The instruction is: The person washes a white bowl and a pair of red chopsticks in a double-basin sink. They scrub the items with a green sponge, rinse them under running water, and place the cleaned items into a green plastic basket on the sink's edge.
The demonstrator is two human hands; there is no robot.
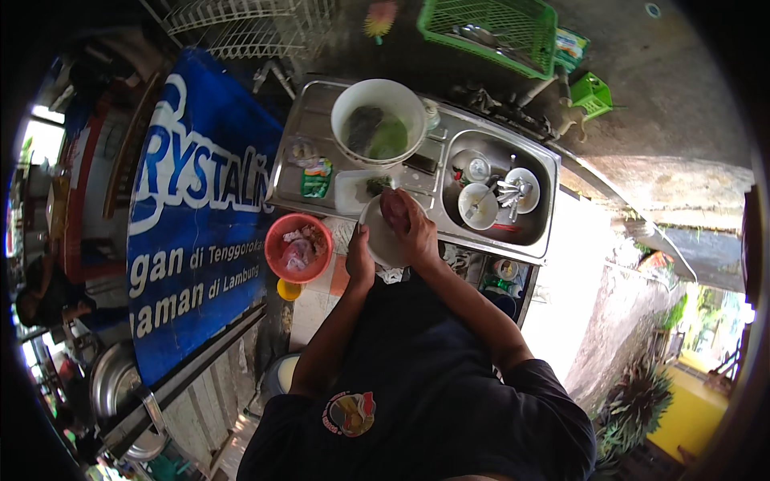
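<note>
My left hand (361, 255) grips the left rim of a round white plate (380, 243), tilted in front of my body. A dark red thing (396, 210), perhaps a sponge or cloth, is in my right hand (423, 237) and lies over the plate's face. My right fingers hide part of it and of the plate's right side. Just beyond the plate, a white rectangular tray (349, 192) holds a dark green scouring pad (379, 185). Behind that, a white bucket (379, 90) contains murky water on the steel drainboard (313, 114).
The sink basin (535, 234) holds white bowls (478, 219) with spoons and forks (511, 195). A red plastic tub (274, 264) with plastic waste stands left of me. A green pouch (316, 178) lies on the drainboard. A green basket (487, 9) and a blue banner (198, 114) border the space.
</note>
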